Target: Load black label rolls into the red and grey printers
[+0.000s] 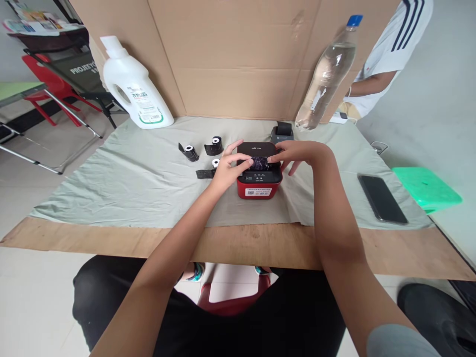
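Note:
A small box-shaped machine, red below and black on top, looks like a label printer (259,190); it stands upright on the cloth with its labelled side towards me. A shiny dark strip (260,163) shows at the opening in its top. Thumb and index finger of my left hand (231,166) close on the strip's left end, the other fingers raised. From the far right side my right hand (292,151) reaches over, fingertips at the strip's right end and other fingers hanging beside the machine. Left of it lie small black rolls (191,153), (215,145), partly unwound; my left hand partly hides a third roll (208,173).
Behind the printer sits a dark grey device (282,133). A white detergent bottle (137,94) and a clear water bottle (327,79) stand against a cardboard panel (238,64). A phone (382,198) lies right, near a green stool (427,187). Another person's arm (374,84) shows behind the panel.

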A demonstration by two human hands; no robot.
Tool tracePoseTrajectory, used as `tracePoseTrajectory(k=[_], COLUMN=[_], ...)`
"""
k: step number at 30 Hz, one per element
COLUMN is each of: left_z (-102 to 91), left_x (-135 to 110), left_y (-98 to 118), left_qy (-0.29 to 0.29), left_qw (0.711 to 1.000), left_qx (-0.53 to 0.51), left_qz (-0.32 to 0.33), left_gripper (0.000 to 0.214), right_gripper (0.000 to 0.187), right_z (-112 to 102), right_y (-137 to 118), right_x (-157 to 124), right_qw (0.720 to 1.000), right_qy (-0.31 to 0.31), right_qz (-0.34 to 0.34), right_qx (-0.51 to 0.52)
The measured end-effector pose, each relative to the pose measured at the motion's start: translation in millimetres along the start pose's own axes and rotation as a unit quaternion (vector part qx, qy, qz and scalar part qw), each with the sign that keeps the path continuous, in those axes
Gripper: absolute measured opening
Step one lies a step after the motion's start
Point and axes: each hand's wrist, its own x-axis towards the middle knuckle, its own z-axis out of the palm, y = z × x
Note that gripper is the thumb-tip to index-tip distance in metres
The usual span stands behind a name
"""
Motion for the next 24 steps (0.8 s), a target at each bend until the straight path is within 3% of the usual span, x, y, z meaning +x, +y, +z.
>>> tracePoseTrajectory(k=[4,10,14,19,24], left_z=[-2.6,-6.9,-5.1,2.2,10.5], left_x=[-2,-5,-7,-9,-12], left_y=[-2,-3,-8,-12,-6], left_qy=[0.003,-0.005,0.003,-0.012,0.012], left_qw=[0.999,0.999,0.999,0.988,0.969], left_qx=[-0.025,-0.029,-0.041,-0.130,-0.224], left_qz=[-0.025,-0.019,-0.033,-0.076,-0.105], left_gripper=[0.037,0.030,0.036,0.061,0.068], right_gripper=[0.057,0.057,0.054,0.059,0.062], right_z=[1,2,4,4,4], right_y=[2,0,-2,0,5], right_x=[2,0,0,3,7], right_qw=[1.000,1.000,1.000,1.000,0.998], right_qy=[-0.005,0.013,0.017,0.010,0.004], right_qz=[-0.014,-0.009,0.001,-0.008,-0.012], right_qx=[0.004,0.010,0.018,0.027,0.069])
